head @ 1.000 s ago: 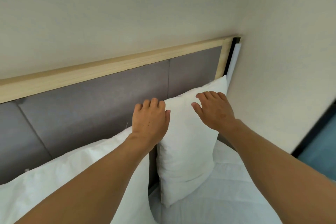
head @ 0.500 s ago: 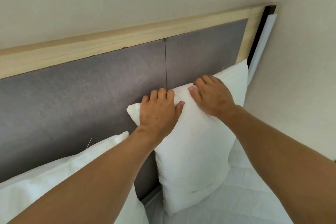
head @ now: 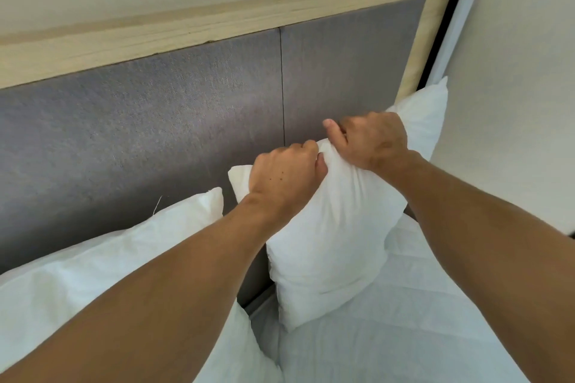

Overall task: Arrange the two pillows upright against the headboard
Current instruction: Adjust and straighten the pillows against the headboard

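Observation:
The right white pillow (head: 336,246) stands upright against the grey padded headboard (head: 186,121), near the bed's right corner. My left hand (head: 283,177) and my right hand (head: 373,143) both pinch its top edge, fingers curled into the fabric. Its upper right corner pokes out beyond my right hand. A second white pillow (head: 102,261) leans against the headboard at the lower left, partly hidden under my left forearm.
A pale wooden frame (head: 199,28) tops the headboard and runs down its right side. The side wall (head: 513,87) stands close on the right. White quilted bedding (head: 404,320) covers the mattress below the pillows.
Both hands went from lying flat on the right pillow's top to gripping its top edge. The pillow's top now bunches between my fingers, and the view has shifted closer.

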